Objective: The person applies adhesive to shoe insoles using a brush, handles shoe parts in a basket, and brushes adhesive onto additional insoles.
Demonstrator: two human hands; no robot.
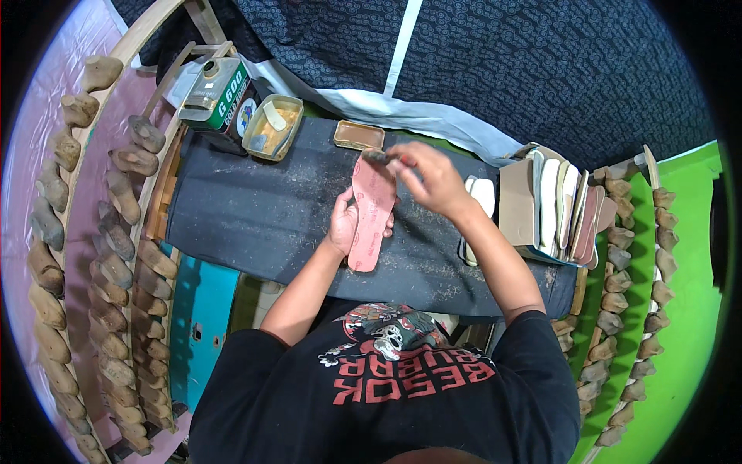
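A pink shoe insole board with faint printing lies along my left hand, toe end pointing away from me. My left fingers wrap beneath it, and some fingertips show at its right edge. In my right hand is a small brush, its dark head against the far end of the insole board. A bit of red shows at my right fingers, which hide most of the brush handle. Just beyond the brush stands a shallow rectangular container with brown contents.
A dark cloth covers the worktable. At its far left are a green and white metal can and a stained plastic tub holding tools. On the right, a cardboard box holds several insoles. Racks of wooden shoe lasts flank both sides.
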